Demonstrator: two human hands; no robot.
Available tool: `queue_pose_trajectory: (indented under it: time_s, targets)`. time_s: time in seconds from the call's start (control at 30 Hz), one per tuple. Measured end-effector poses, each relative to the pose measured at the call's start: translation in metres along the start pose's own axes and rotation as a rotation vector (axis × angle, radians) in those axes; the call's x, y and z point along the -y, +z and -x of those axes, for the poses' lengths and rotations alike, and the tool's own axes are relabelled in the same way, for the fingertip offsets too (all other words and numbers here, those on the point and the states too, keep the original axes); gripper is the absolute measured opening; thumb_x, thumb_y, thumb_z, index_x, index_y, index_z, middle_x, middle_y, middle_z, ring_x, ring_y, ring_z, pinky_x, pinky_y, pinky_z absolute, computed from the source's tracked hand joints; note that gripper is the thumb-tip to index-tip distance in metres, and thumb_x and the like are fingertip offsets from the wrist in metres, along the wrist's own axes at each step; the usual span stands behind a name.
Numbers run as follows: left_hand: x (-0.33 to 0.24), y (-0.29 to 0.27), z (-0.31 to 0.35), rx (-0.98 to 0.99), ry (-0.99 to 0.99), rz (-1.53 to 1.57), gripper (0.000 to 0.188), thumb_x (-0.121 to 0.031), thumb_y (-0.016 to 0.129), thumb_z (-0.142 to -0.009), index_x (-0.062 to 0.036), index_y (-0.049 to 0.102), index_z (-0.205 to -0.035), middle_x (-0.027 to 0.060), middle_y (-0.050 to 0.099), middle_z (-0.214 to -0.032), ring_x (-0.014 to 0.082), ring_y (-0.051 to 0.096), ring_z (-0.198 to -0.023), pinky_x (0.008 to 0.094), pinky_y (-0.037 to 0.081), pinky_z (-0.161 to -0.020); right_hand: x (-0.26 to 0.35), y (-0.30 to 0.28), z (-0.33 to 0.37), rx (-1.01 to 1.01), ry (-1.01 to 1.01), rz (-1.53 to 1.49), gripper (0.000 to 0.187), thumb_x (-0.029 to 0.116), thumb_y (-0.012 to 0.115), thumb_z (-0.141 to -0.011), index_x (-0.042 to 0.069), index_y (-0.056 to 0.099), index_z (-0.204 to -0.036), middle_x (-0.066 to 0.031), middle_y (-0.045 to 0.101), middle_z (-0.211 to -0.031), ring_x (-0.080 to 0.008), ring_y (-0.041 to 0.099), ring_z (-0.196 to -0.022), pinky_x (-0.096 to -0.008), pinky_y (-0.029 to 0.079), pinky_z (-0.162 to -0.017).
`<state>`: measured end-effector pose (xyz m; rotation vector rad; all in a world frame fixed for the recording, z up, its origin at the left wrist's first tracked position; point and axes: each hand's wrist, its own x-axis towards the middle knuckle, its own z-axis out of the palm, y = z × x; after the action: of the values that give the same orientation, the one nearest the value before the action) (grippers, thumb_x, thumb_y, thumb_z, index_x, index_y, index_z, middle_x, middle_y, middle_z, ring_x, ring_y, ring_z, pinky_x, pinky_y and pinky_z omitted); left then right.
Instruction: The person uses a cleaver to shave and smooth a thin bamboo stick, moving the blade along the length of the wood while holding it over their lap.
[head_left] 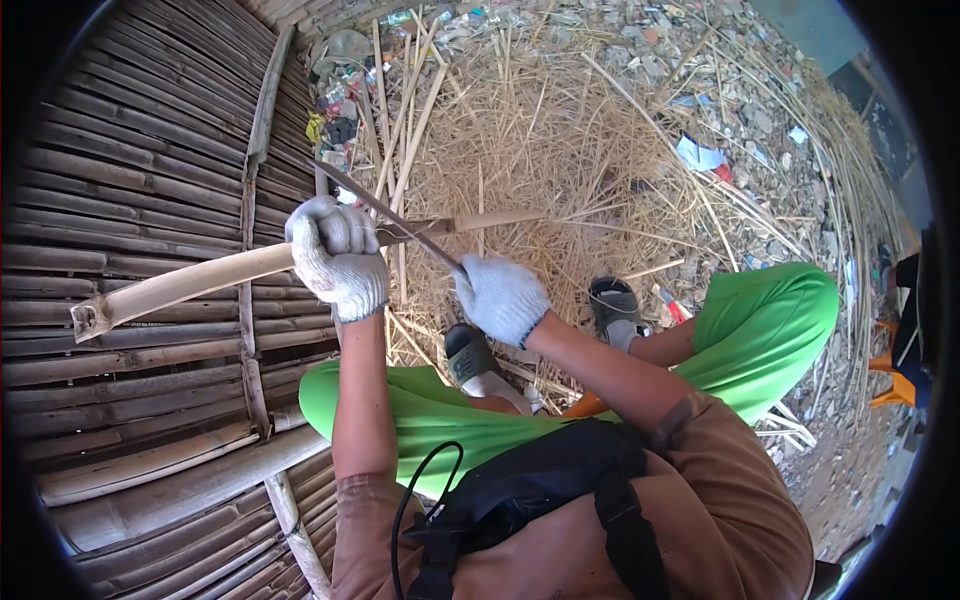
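My left hand (340,255), in a white knit glove with a grey palm coating, is closed around a long split bamboo piece (200,282). Its near end sticks out to the left, past the slatted wall's edge. My right hand (503,300), in a white knit glove, is closed on a long narrow-bladed knife (385,212); its handle is hidden in the fist. The blade slants up and left across the bamboo, just right of my left hand. Whether it touches the bamboo there, I cannot tell. The bamboo's lighter far part (500,217) reaches right over the shavings.
A slatted bamboo wall (130,210) stands close on the left. Straw-like bamboo shavings (560,130) and thin strips (418,135) cover the ground ahead. A red-handled tool (673,304) lies beside my sandalled foot (613,305). An orange stool (890,370) is at the far right.
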<state>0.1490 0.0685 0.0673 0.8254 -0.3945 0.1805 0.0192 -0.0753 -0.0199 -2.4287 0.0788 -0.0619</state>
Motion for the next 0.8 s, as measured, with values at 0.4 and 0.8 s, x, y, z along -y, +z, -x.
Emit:
queue_pose_trajectory:
  time_s: [0.4, 0.8]
  targets:
    - [0.001, 0.009, 0.004, -0.044, 0.039, -0.037, 0.027, -0.031, 0.061, -0.105, -0.0060, 0.066, -0.096, -0.0076, 0.026, -0.056, 0.0083, 0.026, -0.046, 0.0275, 0.026, -0.044, -0.042, 0.005, 0.006, 0.039, 0.036, -0.003, 0.038, 0.036, 0.045, -0.111, 0.001, 0.060, -0.107, -0.0220, 0.072, -0.083, -0.0428, 0.071, -0.072, -0.0572, 0.058, -0.070]
    - [0.006, 0.014, -0.001, 0.028, 0.018, -0.063, 0.029, -0.031, 0.063, -0.105, -0.0030, 0.065, -0.100, -0.0059, 0.029, -0.055, 0.0088, 0.027, -0.045, 0.0285, 0.024, -0.040, -0.019, -0.024, -0.002, 0.144, 0.147, -0.087, 0.035, 0.034, 0.052, -0.106, 0.003, 0.067, -0.108, -0.0230, 0.075, -0.089, -0.0411, 0.075, -0.081, -0.0552, 0.060, -0.074]
